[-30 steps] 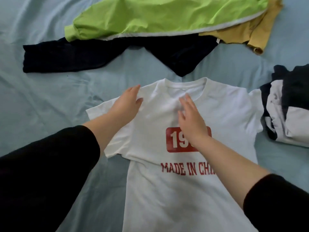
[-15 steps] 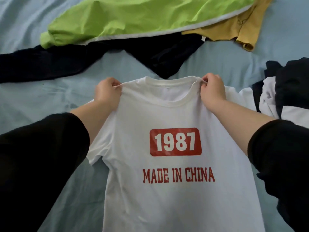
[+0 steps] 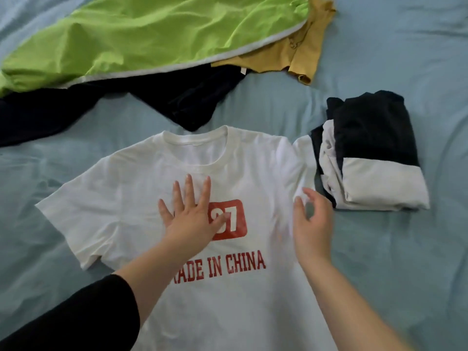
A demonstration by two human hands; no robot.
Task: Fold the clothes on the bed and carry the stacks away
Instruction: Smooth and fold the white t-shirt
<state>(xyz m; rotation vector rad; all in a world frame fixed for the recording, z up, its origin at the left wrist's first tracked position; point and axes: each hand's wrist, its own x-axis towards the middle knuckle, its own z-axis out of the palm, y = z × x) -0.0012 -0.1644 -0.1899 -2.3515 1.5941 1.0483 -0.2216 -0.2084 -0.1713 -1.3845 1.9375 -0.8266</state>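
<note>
A white T-shirt (image 3: 131, 188) with a red printed patch and red lettering lies front up on the blue bed sheet (image 3: 379, 249). My left hand (image 3: 190, 214) presses flat on its chest with the fingers spread, covering part of the red patch. My right hand (image 3: 312, 221) hovers over the shirt's right side near the sleeve, fingers loosely bent and blurred, holding nothing. A folded stack of dark and white clothes (image 3: 372, 153) sits just right of the shirt.
Unfolded clothes lie across the far side: a lime green garment (image 3: 152, 34), a mustard yellow one (image 3: 304, 54) and a dark navy one (image 3: 177, 97). Bare sheet shows to the left and to the right of the shirt.
Both hands let go of the shirt's shoulders. The shirt now lies flat; my left hand moved down onto the chest and my right hand moved toward the right sleeve.
</note>
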